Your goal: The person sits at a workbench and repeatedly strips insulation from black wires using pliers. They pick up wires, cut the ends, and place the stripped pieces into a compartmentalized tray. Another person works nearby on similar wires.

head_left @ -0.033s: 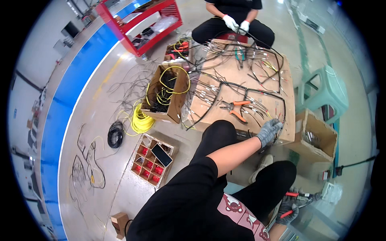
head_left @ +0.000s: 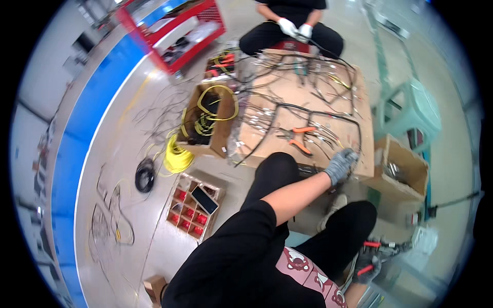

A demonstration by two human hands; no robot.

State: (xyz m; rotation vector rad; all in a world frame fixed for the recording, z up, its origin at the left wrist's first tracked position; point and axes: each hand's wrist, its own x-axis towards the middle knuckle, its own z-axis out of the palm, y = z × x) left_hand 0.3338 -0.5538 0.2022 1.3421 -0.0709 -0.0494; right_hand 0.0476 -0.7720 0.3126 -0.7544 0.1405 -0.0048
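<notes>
My left hand, in a grey glove, is closed at the near right corner of the wooden board. Its fingers are bent together beside the black wire harness; what they pinch is blurred and partly hidden. Low at the right, my gloved right hand grips red-handled pliers, whose metal head points right. Orange-handled pliers lie spread on the board, among the harness's loose wire ends. Teal-handled pliers lie at the board's far side.
Across the board sits a person in white gloves. Cardboard boxes stand left and right of it. A divided tray carries a phone. Yellow cable, a black coil, a green stool and a red cart surround us.
The whole view has shifted slightly and blurred. My left hand stays at the board's corner, and my right hand still grips the red-handled pliers.
</notes>
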